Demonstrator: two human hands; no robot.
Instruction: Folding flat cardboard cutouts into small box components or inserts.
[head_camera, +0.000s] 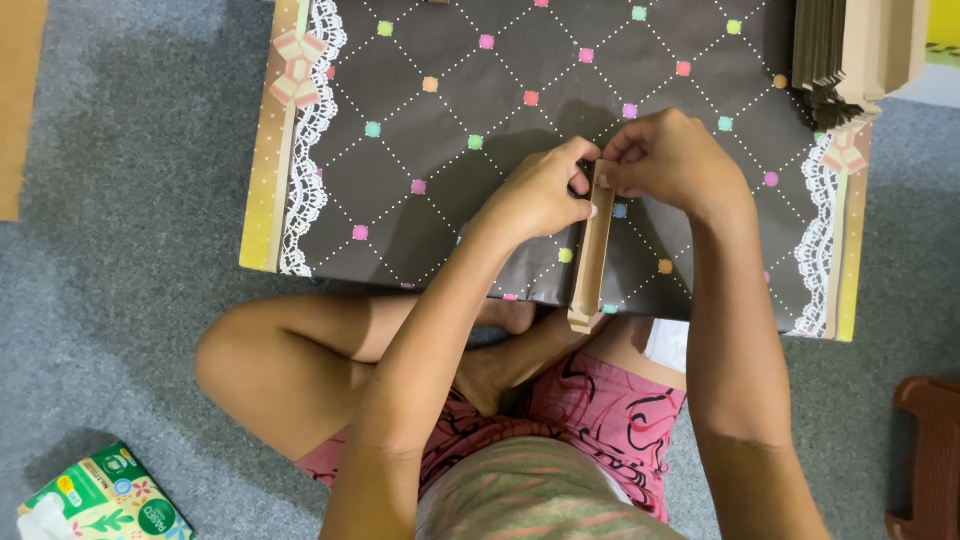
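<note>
My left hand (540, 192) and my right hand (672, 160) both pinch the far end of a long, narrow folded piece of brown cardboard (591, 262). The piece stands on edge and runs from my fingers back toward my lap. It is held just above a low surface covered in dark brown wrapping paper (450, 120) with white dotted diamonds, coloured squares and lace borders. My fingertips meet at the top of the cardboard and hide its far end.
A stack of flat brown cardboard pieces (855, 55) lies at the far right corner of the covered surface. A green tissue pack (100, 500) sits on the grey carpet (130, 260) at bottom left. A dark red plastic object (930, 450) is at the right edge. My crossed legs lie below.
</note>
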